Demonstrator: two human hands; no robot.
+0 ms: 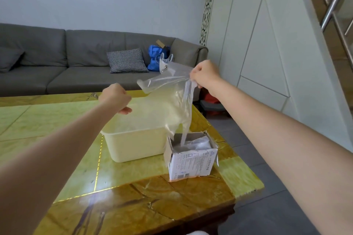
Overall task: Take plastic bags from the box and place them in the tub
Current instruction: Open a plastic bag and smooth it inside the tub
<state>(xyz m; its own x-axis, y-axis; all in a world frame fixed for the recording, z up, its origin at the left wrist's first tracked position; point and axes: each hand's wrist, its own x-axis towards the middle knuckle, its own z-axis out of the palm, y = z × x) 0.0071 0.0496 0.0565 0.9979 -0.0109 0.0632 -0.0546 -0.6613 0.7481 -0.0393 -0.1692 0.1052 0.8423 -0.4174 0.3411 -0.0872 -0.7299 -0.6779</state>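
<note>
right hand point(205, 75) pinches a plastic bag point(168, 91) trailing down into the box point(191, 164) (table's right edge); tub point(133, 147) lies left, under the curled, empty left hand point(116, 99).

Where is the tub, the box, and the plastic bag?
tub point(133, 147): head view, front wall.
box point(191, 166): head view, printed front side.
plastic bag point(168, 82): head view, stretched upper part.

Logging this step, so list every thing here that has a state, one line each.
Clear thin plastic bag: lifted, its tail trailing into the box.
White printed cardboard box: top torn open, upright on the table, more bags inside.
Cream rectangular plastic tub: open-topped, upright, beside the box.
Right hand: grip pinching the bag.
Left hand: curled above the tub, apparently holding nothing.
</note>
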